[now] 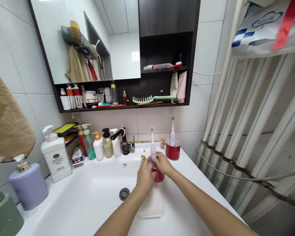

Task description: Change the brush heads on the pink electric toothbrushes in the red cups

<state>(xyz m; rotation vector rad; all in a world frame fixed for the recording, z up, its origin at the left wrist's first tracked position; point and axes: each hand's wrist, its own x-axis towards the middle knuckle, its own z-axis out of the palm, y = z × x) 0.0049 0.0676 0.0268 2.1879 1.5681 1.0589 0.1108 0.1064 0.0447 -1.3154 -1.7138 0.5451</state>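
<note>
My left hand [145, 173] is closed around the left side of a red cup [159, 176], its thumb against the cup's front. A pale pink electric toothbrush [153, 148] stands upright at the cup's mouth, bristles up. My right hand [163, 163] has its fingers closed on the toothbrush's handle; the handle's lower end is hidden by my hands and the cup. Just behind to the right is a second red cup [173, 152] with another electric toothbrush [172, 136] leaning in it. Below my hands lies a white, rounded rectangular object [152, 208].
The white sink [95, 193] spreads out below, with a black faucet [124, 144] at its back. Several pump bottles [107, 144] line the left and rear edge. Overhead hangs a dark mirror cabinet [168, 49] with toiletries. White radiator pipes [258, 108] stand at right.
</note>
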